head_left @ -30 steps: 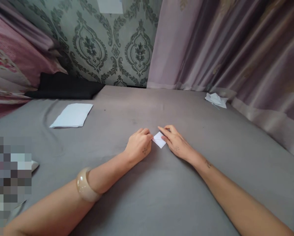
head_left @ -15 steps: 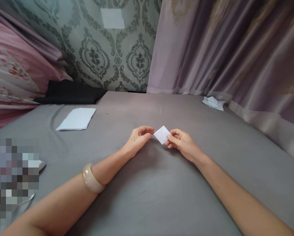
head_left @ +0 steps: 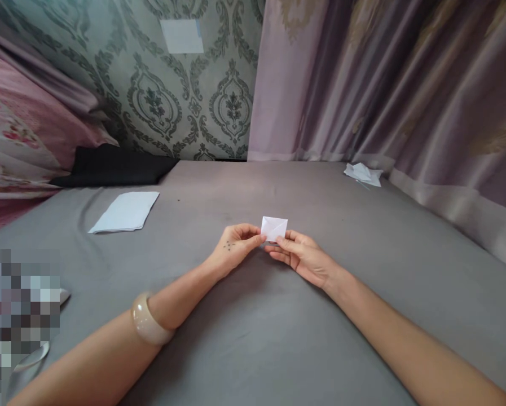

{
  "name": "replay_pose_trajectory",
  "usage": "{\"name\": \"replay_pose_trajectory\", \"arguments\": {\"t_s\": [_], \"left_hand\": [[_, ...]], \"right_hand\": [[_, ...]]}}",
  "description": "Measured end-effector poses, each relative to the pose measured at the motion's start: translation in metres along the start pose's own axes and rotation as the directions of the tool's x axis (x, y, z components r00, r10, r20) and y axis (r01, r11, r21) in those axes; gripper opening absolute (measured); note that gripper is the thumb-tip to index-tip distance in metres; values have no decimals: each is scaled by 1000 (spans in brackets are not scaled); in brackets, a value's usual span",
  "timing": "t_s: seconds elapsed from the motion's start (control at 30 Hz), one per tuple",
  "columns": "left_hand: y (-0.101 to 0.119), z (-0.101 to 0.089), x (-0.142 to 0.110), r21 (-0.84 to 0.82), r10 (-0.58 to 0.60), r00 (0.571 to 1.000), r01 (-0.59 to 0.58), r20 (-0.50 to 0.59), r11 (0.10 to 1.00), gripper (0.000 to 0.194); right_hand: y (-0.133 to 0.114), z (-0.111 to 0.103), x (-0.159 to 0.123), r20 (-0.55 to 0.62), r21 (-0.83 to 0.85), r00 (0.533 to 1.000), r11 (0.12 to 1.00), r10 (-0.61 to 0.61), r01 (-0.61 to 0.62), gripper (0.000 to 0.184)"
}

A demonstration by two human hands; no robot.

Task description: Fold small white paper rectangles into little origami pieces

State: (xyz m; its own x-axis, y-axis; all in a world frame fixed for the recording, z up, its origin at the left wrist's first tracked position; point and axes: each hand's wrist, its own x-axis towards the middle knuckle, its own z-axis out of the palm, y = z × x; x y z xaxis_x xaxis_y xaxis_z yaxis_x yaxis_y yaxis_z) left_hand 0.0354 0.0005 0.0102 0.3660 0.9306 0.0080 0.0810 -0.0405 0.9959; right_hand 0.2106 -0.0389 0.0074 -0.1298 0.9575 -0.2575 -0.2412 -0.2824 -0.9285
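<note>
A small folded piece of white paper [head_left: 273,228] stands between my hands, its long side level. My left hand [head_left: 236,246] pinches its left corner between fingertips and thumb. My right hand [head_left: 299,255], palm turned partly up, grips its lower right edge. Both hands hover just above the grey sheet [head_left: 278,349]. A glossy cream bangle [head_left: 149,318] circles my left forearm. The paper's back is hidden from this view.
A stack of white paper [head_left: 124,212] lies on the sheet at left, and crumpled white paper [head_left: 363,173] lies at the far right. Black cloth [head_left: 113,165], pink floral fabric [head_left: 16,129], patterned wallpaper [head_left: 159,101] and a mauve curtain [head_left: 383,73] border the sheet.
The paper has turned from a diamond to a level rectangle, and it has lifted off the sheet. My right hand has rolled palm-up and moved slightly lower.
</note>
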Motion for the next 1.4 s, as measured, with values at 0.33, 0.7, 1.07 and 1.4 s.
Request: {"name": "replay_pose_trajectory", "arguments": {"t_s": [0.33,0.7,1.07,1.4], "left_hand": [[-7,-13,-2,774,593,723,-583,355,248,23],[-8,-10,1,808,350,739,-580,576,-106,29],[-11,-12,2,761,273,918,-392,288,516,26],[1,-7,10,730,103,989,-146,103,668,24]], "right_hand": [[-2,-12,-3,246,-882,706,149,-664,447,18],[4,-7,-3,483,-860,754,-401,-445,315,31],[6,-21,2,155,-909,883,285,-443,303,20],[3,-20,11,-6,-870,925,458,-379,181,22]]}}
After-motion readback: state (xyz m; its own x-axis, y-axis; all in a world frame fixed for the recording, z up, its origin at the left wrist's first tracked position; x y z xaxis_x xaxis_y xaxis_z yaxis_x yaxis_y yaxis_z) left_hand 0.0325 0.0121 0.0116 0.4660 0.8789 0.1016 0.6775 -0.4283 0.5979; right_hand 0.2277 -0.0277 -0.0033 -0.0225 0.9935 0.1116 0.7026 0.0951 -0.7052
